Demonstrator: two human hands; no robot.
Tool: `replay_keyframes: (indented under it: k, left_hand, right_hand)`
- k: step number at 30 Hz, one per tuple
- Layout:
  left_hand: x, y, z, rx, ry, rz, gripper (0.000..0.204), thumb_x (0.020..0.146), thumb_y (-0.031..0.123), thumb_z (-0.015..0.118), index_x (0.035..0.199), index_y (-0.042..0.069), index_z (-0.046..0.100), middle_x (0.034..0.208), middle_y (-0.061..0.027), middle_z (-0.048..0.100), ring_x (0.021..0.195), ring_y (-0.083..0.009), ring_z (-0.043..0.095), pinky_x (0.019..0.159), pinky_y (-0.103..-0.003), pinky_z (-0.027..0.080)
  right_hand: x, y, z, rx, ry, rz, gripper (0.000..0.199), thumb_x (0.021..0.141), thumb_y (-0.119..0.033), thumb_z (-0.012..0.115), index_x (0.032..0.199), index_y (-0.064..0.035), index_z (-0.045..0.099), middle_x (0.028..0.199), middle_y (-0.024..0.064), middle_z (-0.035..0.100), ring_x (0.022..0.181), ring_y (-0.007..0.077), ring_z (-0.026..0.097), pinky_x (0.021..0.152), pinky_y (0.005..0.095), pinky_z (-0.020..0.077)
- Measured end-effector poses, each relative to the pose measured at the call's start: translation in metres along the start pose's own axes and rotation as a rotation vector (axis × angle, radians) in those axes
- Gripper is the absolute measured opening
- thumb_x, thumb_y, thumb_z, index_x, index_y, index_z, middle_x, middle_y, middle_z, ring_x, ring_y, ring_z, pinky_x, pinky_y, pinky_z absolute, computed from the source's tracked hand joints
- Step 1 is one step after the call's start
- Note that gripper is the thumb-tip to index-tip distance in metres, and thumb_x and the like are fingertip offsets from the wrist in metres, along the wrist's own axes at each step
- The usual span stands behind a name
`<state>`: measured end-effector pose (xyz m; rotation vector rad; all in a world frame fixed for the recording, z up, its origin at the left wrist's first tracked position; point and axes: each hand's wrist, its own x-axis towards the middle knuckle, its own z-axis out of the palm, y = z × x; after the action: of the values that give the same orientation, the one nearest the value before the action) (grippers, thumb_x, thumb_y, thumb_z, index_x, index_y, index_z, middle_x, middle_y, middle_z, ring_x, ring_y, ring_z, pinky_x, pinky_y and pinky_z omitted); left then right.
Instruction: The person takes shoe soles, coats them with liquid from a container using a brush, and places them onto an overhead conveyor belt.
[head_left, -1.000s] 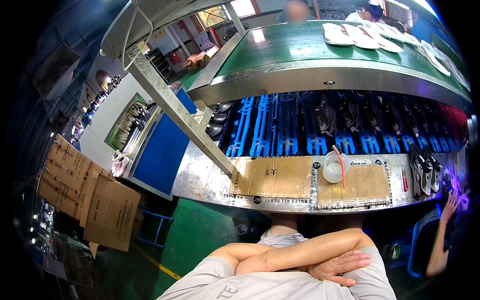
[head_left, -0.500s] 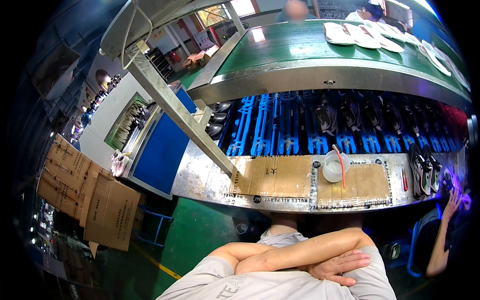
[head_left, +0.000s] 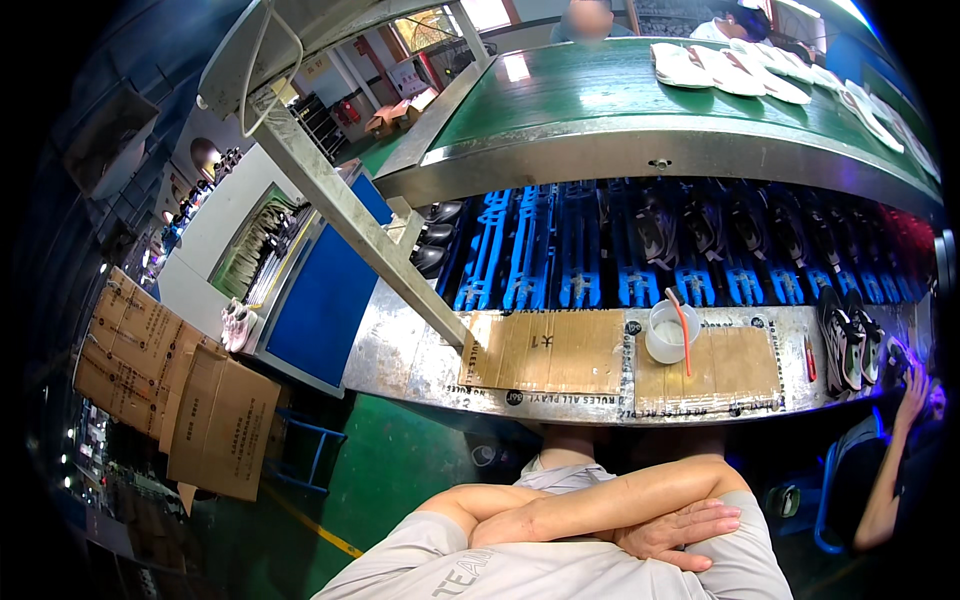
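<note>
My arms are folded across my light grey shirt. My left hand (head_left: 685,532) comes out from under my right forearm and lies flat against my right upper arm, its fingers stretched out and holding nothing. Tucked in at the crook of my left arm is my right hand (head_left: 503,528); its fingers are hidden. On the metal bench in front of me, a translucent plastic cup (head_left: 667,335) with whitish contents stands on a cardboard sheet (head_left: 735,370), a brush with a red-orange handle (head_left: 684,330) leaning in it. Neither hand touches these things.
Another cardboard sheet (head_left: 545,350) lies left of the cup. Black-and-white shoes (head_left: 842,345) and a red-handled tool (head_left: 809,358) are at right. Behind run blue holders (head_left: 580,285) and a green conveyor (head_left: 560,95) carrying white soles (head_left: 682,66). A co-worker's arm (head_left: 890,465) reaches in at right.
The white soles on the conveyor and the blue holders have shifted slightly to the right. The co-worker's hand at right has moved a little. My folded arms stay put.
</note>
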<state>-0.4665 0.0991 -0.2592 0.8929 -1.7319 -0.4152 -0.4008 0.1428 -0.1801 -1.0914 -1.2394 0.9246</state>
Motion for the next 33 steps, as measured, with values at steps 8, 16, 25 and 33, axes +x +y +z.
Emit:
replay_keyframes:
  k: [8,16,25,33]
  left_hand:
    - [-0.001,0.000,0.000,-0.035,-0.013,-0.024,0.074,0.101,0.029,0.065,0.153,-0.013,0.034,0.161,-0.0278,0.033,0.154,-0.0346,0.028,0.127,-0.045,0.016]
    - [-0.001,-0.001,-0.001,-0.017,-0.014,-0.011,0.074,0.101,0.028,0.065,0.154,-0.013,0.033,0.162,-0.0278,0.033,0.155,-0.0344,0.027,0.127,-0.044,0.016]
    - [-0.001,-0.001,0.000,-0.022,-0.016,-0.016,0.075,0.101,0.027,0.066,0.154,-0.013,0.033,0.162,-0.0279,0.032,0.155,-0.0343,0.027,0.127,-0.044,0.015]
    - [0.000,-0.002,0.001,-0.026,0.000,-0.001,0.075,0.102,0.028,0.064,0.156,-0.011,0.030,0.164,-0.0239,0.031,0.156,-0.0312,0.024,0.128,-0.044,0.013]
  right_hand:
    - [0.000,0.004,0.000,-0.023,-0.021,-0.003,0.032,0.097,-0.007,0.060,0.127,-0.0011,0.066,0.129,0.0130,0.062,0.121,0.0205,0.057,0.102,0.0299,0.0444]
    - [0.002,0.007,-0.001,-0.044,-0.044,-0.007,0.031,0.097,-0.007,0.060,0.127,-0.0011,0.066,0.128,0.0132,0.063,0.120,0.0208,0.058,0.102,0.0302,0.0447]
    - [0.005,0.011,-0.002,-0.070,-0.066,-0.008,0.031,0.097,-0.007,0.059,0.127,-0.0010,0.066,0.127,0.0135,0.063,0.120,0.0212,0.059,0.101,0.0306,0.0451]
    - [0.004,0.013,-0.003,-0.091,-0.090,-0.009,0.031,0.098,-0.007,0.059,0.127,-0.0010,0.066,0.127,0.0137,0.064,0.119,0.0216,0.059,0.101,0.0309,0.0455]
